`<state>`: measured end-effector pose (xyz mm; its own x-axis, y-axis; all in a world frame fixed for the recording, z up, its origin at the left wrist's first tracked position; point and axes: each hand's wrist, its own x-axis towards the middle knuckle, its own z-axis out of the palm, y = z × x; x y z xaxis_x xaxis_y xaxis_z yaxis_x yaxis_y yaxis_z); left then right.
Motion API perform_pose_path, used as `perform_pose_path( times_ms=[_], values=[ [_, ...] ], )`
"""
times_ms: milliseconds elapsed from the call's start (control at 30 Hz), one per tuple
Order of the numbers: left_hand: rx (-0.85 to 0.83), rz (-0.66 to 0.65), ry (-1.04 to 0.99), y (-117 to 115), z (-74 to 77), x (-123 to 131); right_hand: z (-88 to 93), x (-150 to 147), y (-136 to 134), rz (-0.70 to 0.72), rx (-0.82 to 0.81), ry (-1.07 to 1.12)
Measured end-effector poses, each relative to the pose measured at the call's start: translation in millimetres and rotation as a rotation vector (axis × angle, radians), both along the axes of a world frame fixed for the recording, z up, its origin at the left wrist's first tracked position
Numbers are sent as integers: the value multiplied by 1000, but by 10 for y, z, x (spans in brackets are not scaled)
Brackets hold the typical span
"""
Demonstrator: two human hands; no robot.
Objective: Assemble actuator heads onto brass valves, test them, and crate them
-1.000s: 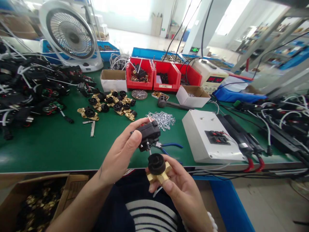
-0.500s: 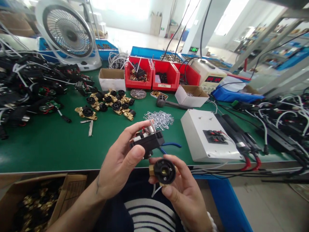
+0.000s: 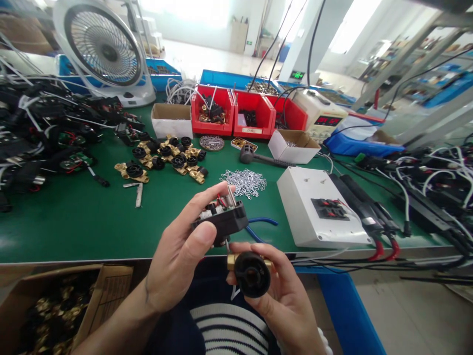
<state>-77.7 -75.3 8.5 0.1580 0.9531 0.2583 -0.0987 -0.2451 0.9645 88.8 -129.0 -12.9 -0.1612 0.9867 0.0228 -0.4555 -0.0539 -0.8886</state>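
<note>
My left hand (image 3: 181,251) grips a black motor unit (image 3: 223,222) with white and red wiring on top, fingers behind it and thumb in front. Below and to its right, my right hand (image 3: 283,291) is closed around a brass valve body (image 3: 232,261) with a round black cap (image 3: 253,274) facing me. The two parts are close together; whether they touch I cannot tell. Behind them on the green bench lie blue-handled pliers (image 3: 263,220), partly hidden, and a heap of small metal clips (image 3: 244,183).
Several brass valves with black caps (image 3: 179,160) lie at centre left. A black mallet (image 3: 247,154) rests before red bins (image 3: 212,111). At right stands a white box with terminals (image 3: 321,207); cabled units (image 3: 33,128) pile up left, near a fan (image 3: 107,52).
The brass valve in my right hand has tilted, so its black cap shows a different angle and sits slightly lower. My left hand with the motor unit has shifted slightly left.
</note>
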Motion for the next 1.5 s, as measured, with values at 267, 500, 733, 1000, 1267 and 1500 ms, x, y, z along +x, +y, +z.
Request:
perform_pose_path(
  times_ms=[267, 500, 733, 1000, 1267, 1500],
  values=[
    [-40, -31, -11, -14, -7, 20, -50, -28, -22, 87, -95, 72],
    [-15, -31, 24, -34, -21, 48, -49, -41, -21, 88, -101, 72],
    [29, -42, 99, -40, 7, 64, -43, -63, -9, 90, -129, 159],
    [120, -17, 171, -59, 22, 116, -12, -73, -1, 121, -152, 297],
    [219, 21, 204, -54, -6, 136, -20, -85, -23, 22, -77, 120],
    [189, 53, 185, -49, 6, 102, 36, -83, -28, -15, -79, 42]
  ],
)
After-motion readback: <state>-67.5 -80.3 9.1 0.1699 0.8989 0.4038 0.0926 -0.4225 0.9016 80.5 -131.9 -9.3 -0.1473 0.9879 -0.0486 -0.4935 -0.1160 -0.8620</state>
